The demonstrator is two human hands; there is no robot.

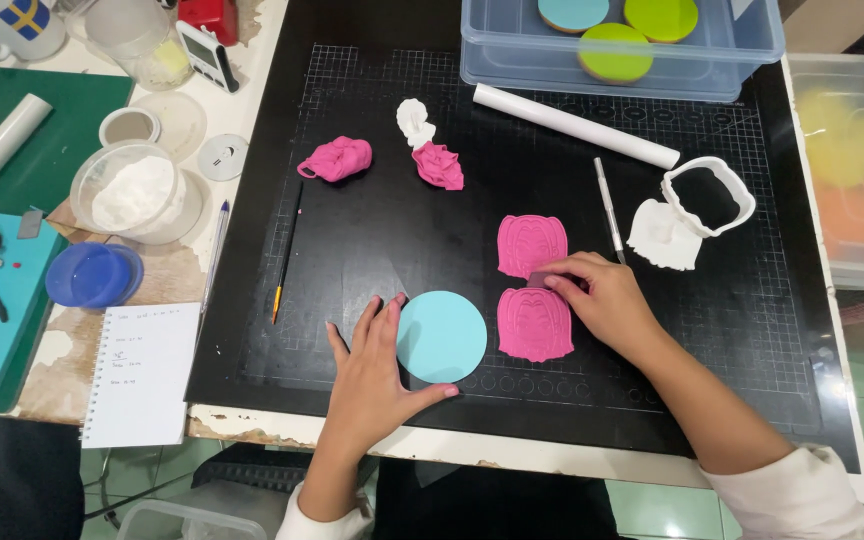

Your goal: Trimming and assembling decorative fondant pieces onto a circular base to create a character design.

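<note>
My left hand [377, 372] lies flat on the black cutting mat [372, 240], fingers spread, cupping the left edge of a light blue round disc [442, 336]. My right hand [597, 298] pinches a small dark tool at the seam between two embossed pink fondant cut-outs, one farther [529, 243] and one nearer [532, 325], just right of the disc.
Pink fondant lumps [336, 159] [439, 166], a white scrap [413, 120], a white rolling pin [574, 125], a thin tool [607, 207], a white cutter [709, 196] and white piece [664, 237] lie on the mat. A clear box [620, 45] holds coloured discs. A brush [286, 250], notepad [142, 372], powder tub [136, 192] sit left.
</note>
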